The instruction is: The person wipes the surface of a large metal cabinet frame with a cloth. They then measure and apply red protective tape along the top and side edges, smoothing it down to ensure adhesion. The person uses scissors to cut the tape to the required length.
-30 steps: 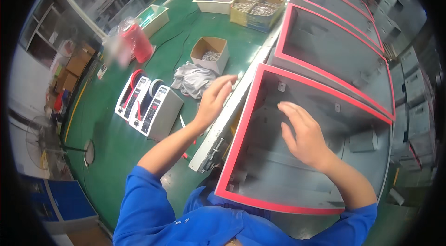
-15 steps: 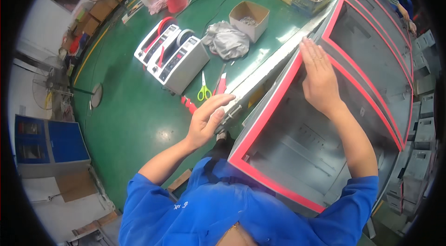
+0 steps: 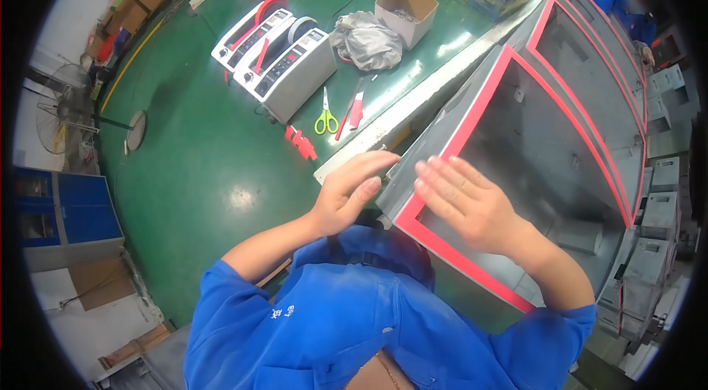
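A grey metal cabinet (image 3: 509, 161) lies with its open front facing up, red tape (image 3: 480, 104) running along the rim of the opening. Over the tape on its left edge, close to the near left corner, my right hand (image 3: 472, 206) lies flat with fingers stretched out; it appears to touch the tape. My left hand (image 3: 355, 191) is held just left of the cabinet's side wall, fingers extended and thumb apart. It holds nothing, and I cannot tell whether its fingertips touch the wall. Inside the cabinet is a pale box-shaped part (image 3: 579, 235).
On the green table stand two tape dispensers (image 3: 284, 69), yellow-green scissors (image 3: 326, 121), a red-handled knife (image 3: 357, 110), a crumpled grey cloth (image 3: 367, 41) and a cardboard box (image 3: 405, 18). More red-taped cabinets (image 3: 590, 58) extend away at right. Another person (image 3: 627, 10) is at the far right.
My right hand has slid along the red tape from near the far left corner towards the near one. My left hand has shifted slightly right. The whole view has moved a little.
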`<state>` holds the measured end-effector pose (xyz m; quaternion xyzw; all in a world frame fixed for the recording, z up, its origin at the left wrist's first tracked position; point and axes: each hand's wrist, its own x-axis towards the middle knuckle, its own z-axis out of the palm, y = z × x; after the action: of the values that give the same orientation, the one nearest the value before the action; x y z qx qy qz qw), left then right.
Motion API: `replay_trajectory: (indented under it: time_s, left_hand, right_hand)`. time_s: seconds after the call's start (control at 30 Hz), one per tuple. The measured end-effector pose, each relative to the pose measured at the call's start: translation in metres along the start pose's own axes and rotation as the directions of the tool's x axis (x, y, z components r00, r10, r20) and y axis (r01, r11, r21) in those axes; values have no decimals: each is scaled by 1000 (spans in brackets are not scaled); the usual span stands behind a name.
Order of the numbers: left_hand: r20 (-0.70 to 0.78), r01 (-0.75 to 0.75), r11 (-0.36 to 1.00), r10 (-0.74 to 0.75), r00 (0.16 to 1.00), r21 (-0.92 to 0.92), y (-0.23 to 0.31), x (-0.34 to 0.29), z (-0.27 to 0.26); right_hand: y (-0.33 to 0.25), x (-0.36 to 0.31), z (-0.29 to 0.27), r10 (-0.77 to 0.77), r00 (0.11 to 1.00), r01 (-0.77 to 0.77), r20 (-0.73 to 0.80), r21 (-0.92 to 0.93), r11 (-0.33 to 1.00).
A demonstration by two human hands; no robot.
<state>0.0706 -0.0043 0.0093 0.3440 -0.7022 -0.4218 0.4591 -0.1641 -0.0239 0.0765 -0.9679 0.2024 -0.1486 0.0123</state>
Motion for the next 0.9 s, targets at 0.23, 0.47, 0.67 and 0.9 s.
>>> replay_trajectory:
  time_s: [0.23, 0.47, 0.67, 0.9]
  left_hand:
    - [45, -336, 932, 333, 942, 133, 10, -16, 11]
    - [51, -339, 936, 336, 941, 98, 1, -23, 25]
    - [-52, -165, 986, 166, 985, 18, -1, -29, 31]
    - [-75, -101, 993, 96, 993, -62, -8, -31, 33]
  right_hand:
    - [-9, 3, 3, -169, 985, 171, -30, 73, 982]
    - [37, -3, 4, -84, 996, 83, -9, -64, 994]
    - [71, -6, 7, 93, 990, -114, -109, -210, 971]
    - [34, -11, 7, 16, 998, -16, -53, -5, 1000]
